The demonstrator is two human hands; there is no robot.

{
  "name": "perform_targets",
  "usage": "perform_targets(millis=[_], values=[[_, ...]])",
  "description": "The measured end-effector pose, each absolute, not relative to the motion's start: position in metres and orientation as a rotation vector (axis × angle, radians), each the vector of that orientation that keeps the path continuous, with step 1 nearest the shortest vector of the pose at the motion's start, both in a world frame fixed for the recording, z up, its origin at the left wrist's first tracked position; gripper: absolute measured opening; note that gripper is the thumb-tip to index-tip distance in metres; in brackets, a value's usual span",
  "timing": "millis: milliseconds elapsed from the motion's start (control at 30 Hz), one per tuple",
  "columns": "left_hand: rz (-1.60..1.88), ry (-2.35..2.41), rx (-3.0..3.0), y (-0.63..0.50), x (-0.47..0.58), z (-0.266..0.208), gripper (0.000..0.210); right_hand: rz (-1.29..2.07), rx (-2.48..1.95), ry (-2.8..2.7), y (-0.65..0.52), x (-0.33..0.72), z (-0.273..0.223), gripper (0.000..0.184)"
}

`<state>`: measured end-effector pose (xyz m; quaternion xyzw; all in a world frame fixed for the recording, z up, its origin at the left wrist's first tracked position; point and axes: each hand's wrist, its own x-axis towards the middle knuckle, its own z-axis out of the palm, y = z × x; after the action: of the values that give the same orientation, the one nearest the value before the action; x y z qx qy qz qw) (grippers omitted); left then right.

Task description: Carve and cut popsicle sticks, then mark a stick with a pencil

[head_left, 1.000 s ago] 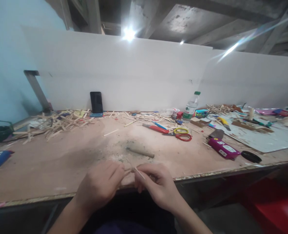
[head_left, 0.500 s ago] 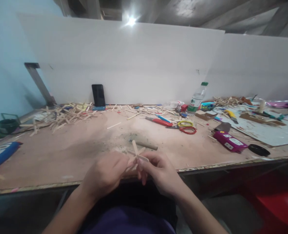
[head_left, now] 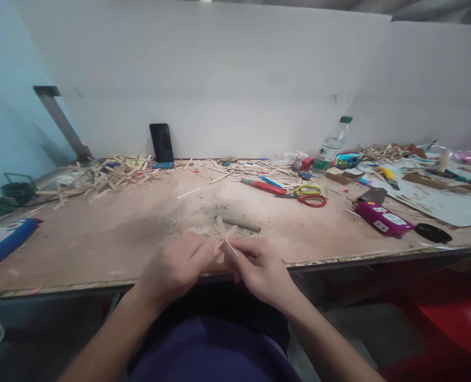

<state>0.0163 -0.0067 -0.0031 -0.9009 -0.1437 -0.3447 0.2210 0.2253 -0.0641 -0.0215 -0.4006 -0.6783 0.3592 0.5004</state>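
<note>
- From the head view, your right hand (head_left: pixel 259 268) has thumb and fingers clamped on a small piece of crossed wooden sticks (head_left: pixel 221 225); your left hand (head_left: pixel 183 260) appears pinched on it from the other side.
- The piece sits between your fingertips, its thin arms fanning up and away from the grip, just above the table's near edge.
- Expect it to be very light and fairly stiff, dry rather than slippery, but likely fragile: thin arms could snap or twist at the crossing.
- Best hold it close to the crossing, on the flat faces, and spare the tips.
- Just beyond your grip lies a brown rod (head_left: pixel 241 225); farther right, scissors (head_left: pixel 310 199); far left, a pile of sticks (head_left: pixel 103 178).
</note>
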Motion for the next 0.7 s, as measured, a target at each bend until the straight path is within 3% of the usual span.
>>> perform_targets(millis=[300,500,700], values=[[-0.974,-0.413,-2.488,-0.010,0.012,-0.005,0.013,0.754,-0.929,-1.723,-0.066,0.224,-0.025,0.042],[-0.950,-0.430,-2.515,-0.009,0.012,-0.004,0.012,0.514,-0.978,-1.701,-0.065,0.216,-0.038,0.030],[-1.001,-0.427,-2.541,-0.008,0.010,-0.009,0.011,0.417,-0.943,-1.787,-0.066,0.215,-0.037,0.030]])
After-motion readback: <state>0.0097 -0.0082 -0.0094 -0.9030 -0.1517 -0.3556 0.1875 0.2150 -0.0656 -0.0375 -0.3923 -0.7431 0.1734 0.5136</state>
